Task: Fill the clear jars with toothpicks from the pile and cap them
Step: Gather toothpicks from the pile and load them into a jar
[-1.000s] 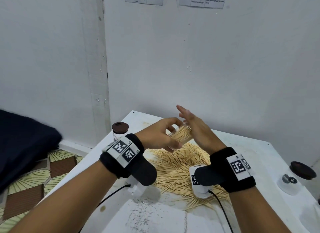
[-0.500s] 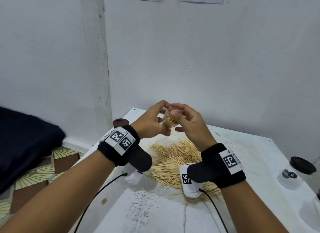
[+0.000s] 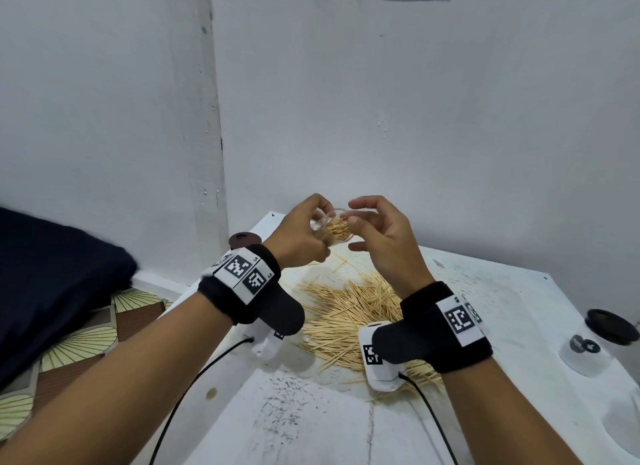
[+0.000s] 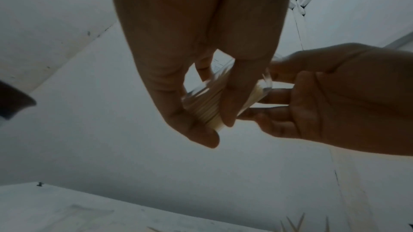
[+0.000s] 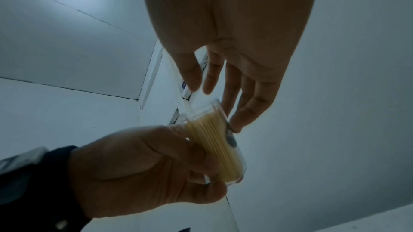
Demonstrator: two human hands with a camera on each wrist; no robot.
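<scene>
Both hands have risen higher above the table since a second ago, and the right hand [image 3: 384, 243] no longer lies flat against the jar's mouth. The left hand [image 3: 301, 238] grips the clear jar [image 5: 214, 140] of toothpicks [image 5: 212, 144], fingers curled round its wall, tilted and held well above the white table [image 3: 485, 312]. Right-hand fingers [image 5: 243, 112] hang loosely curved at the jar's open rim; whether they touch it cannot be told. The toothpick pile [image 3: 349, 312] lies below, partly hidden by both wrist units. One capped jar [image 3: 244, 240] is mostly hidden behind the left wrist; another [image 3: 595, 343] stands at the table's right side.
</scene>
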